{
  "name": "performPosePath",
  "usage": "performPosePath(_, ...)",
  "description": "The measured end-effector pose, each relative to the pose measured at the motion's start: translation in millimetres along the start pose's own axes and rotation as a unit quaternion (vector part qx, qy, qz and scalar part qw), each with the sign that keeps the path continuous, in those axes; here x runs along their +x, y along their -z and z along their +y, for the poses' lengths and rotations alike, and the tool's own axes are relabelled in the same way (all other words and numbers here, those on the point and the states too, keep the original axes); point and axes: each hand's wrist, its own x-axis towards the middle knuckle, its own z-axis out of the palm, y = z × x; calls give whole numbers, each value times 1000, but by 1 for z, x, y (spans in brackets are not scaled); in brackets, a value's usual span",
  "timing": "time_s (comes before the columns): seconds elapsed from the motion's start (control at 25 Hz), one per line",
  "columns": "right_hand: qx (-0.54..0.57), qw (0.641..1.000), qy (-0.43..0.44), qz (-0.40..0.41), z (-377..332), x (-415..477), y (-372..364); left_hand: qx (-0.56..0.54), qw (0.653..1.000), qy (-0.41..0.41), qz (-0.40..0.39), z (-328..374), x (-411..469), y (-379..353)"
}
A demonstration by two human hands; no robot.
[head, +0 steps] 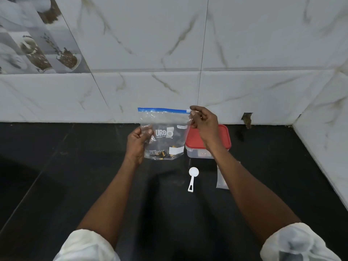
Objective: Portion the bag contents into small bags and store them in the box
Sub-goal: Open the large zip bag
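A clear zip bag [165,129] with a blue slider strip along its top stands upright above the black counter, with a few dark and yellow pieces at its bottom. My left hand [138,143] grips the bag's left edge. My right hand [204,122] pinches the white slider at the strip's right end. Behind my right wrist sits a clear box [199,152] with a red lid [194,137], shut. A white measuring scoop [193,176] lies on the counter in front of the box. Small clear bags [222,177] lie flat to its right, partly hidden by my right forearm.
The black counter [75,166] runs to a white marble-tiled wall [169,53] behind and a side wall at the right. A small hole [247,119] shows in the wall base right of the box.
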Motion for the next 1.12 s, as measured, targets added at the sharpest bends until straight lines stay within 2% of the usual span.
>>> performPosePath(0.16,-40,999,15,10,-3,-3,1,-19,999,-17,-26,4,-11,-8)
performPosePath(0.32,-48,999,15,-6,1,-10,-2,-71,997,-29,31,13,-8,-10)
performPosePath(0.44,-28,999,10,10,-1,-18,-6,-9,998,-37,54,16,-7,-13)
performPosePath(0.56,-21,1000,7,-5,-2,-21,-8,140,975,-129,113,30,-9,-24)
performPosePath(0.64,-29,999,8,-31,-2,-19,-8,271,942,-193,33,46,-8,-41)
performPosePath(0.72,-31,998,11,-56,-4,-16,-7,351,913,-187,-90,59,-5,-60)
performPosePath(0.8,-25,997,17,-67,-4,-12,-7,372,900,-161,-161,66,-3,-76)
performPosePath(0.96,-15,998,5,-60,-3,-13,-2,351,908,-145,-175,64,3,-85)
performPosePath(1.12,-46,997,6,-57,2,-17,-4,402,889,-123,-185,67,7,-86)
